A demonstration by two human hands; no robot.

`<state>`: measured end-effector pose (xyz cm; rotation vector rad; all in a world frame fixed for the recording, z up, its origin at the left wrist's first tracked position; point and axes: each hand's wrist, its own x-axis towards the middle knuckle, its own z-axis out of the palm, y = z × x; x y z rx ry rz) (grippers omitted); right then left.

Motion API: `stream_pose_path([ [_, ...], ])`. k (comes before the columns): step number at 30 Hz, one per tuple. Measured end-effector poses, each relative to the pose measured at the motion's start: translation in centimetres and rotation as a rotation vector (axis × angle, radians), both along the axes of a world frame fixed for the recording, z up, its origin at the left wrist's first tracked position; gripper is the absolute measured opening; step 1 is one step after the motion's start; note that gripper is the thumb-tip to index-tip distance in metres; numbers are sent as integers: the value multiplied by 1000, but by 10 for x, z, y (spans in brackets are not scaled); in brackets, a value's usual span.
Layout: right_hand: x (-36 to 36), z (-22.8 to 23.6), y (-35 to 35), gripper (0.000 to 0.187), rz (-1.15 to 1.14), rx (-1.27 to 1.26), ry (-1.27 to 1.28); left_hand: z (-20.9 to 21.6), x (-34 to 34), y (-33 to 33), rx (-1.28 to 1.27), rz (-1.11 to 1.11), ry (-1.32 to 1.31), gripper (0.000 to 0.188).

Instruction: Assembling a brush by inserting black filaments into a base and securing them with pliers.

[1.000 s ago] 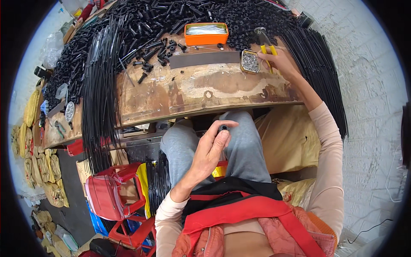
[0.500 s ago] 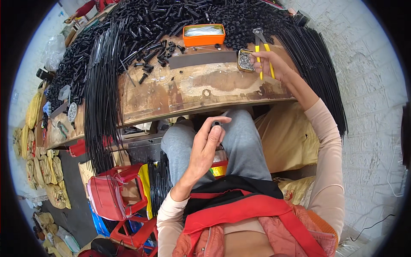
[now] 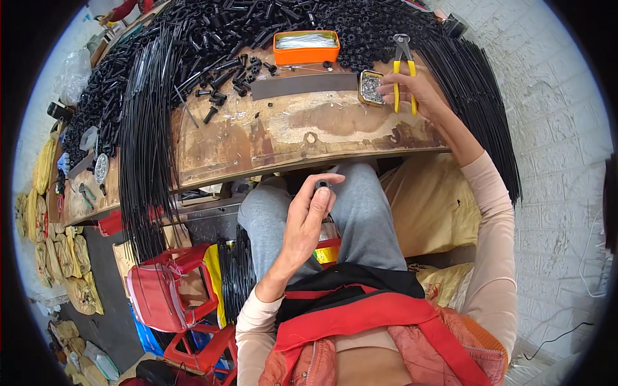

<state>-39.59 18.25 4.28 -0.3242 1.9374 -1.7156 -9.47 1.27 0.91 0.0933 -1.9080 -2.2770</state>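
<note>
Over my lap, my left hand is closed around a small black tube-shaped part, its round end with a hole facing up between thumb and forefinger. My right hand is out over the bench with a pair of end-cutting pincers, steel jaws pointing away and yellow handles crossing the fingers. Its fingertips reach the right edge of a small square tin of tiny metal pieces. Whether they pinch one of these cannot be made out.
An orange box of thin pale strips and a flat grey bar lie on the wooden bench. Black plastic parts heap along the back. Bundles of black rods hang over the edge at left and right.
The pincers have swung from tilted to nearly upright and shifted slightly right with my right hand. My left hand still holds the black tube-shaped part, almost unmoved.
</note>
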Motion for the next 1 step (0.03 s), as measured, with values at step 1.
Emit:
stream_pose_path([
  [1, -4, -5, 1, 26, 4, -16, 24, 0, -1, 0, 5, -3, -2, 41],
])
